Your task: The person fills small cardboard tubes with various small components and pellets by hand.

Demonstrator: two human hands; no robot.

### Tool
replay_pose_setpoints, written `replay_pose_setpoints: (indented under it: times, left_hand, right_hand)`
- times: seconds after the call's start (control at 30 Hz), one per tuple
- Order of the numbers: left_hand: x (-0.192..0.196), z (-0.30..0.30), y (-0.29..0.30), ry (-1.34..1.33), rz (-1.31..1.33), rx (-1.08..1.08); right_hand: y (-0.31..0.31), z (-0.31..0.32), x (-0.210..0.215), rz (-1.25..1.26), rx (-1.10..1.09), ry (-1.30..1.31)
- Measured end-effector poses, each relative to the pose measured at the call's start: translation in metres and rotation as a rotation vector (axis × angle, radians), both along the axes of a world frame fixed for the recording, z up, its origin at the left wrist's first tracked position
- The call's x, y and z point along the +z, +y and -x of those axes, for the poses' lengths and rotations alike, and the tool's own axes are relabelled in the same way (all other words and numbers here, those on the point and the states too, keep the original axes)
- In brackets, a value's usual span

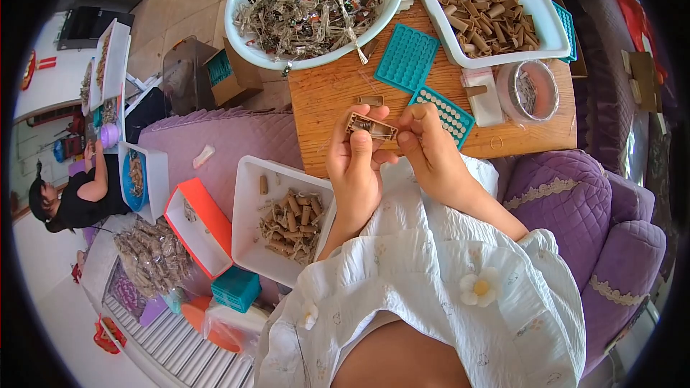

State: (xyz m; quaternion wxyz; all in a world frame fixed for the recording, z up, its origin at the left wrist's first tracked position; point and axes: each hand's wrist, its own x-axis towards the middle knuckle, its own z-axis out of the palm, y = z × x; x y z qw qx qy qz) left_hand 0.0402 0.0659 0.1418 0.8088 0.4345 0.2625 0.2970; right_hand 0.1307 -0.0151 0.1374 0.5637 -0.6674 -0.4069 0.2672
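My left hand [353,179] holds a small open brown case [372,128], thumb across its front and fingers behind. Inside the case there seems to be a dark coil and thin metal parts, too small to make out. At the right end of the case, my right hand [438,165] has its thumb and index finger pinched together; whatever is between them is hidden. A similar brown case [371,100] lies on the wooden table [330,108] just beyond my left fingers. Past my right hand is a teal tray [468,129] with rows of round white pieces, touching another teal tray [407,57].
Far on the table stand a basin [237,29] of clear-and-metal parts and a white bin [496,59] of brown pieces. A round tub [546,86] sits at right. Left of me are another white bin [248,244] and an orange-red box [215,208]. Another person [93,190] sits far left.
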Motion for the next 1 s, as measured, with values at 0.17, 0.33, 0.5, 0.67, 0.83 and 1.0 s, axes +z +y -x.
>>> replay_pose_setpoints:
  times: [0.17, 0.33, 0.5, 0.67, 0.83, 1.0]
  left_hand:
    - [-0.009, -0.001, 0.0, -0.257, 0.401, -0.003]
    - [-0.007, -0.002, -0.003, -0.244, 0.463, 0.009]
    - [-0.005, -0.004, -0.008, -0.199, 0.261, 0.006]
    - [-0.001, -0.004, -0.012, -0.068, -0.015, -0.03]
    - [-0.004, -0.005, -0.015, -0.061, -0.176, -0.031]
    - [-0.02, -0.006, -0.024, 0.042, -0.346, -0.022]
  right_hand:
    - [0.001, -0.002, 0.007, 0.059, -0.032, 0.096]
    - [-0.002, -0.006, 0.009, 0.139, -0.014, 0.194]
    - [-0.003, -0.01, 0.007, 0.16, 0.011, 0.219]
    - [-0.004, -0.013, -0.001, 0.11, -0.019, 0.378]
    - [-0.009, -0.004, -0.01, -0.123, -0.157, 0.405]
    - [-0.01, 0.001, -0.013, -0.063, -0.207, 0.445]
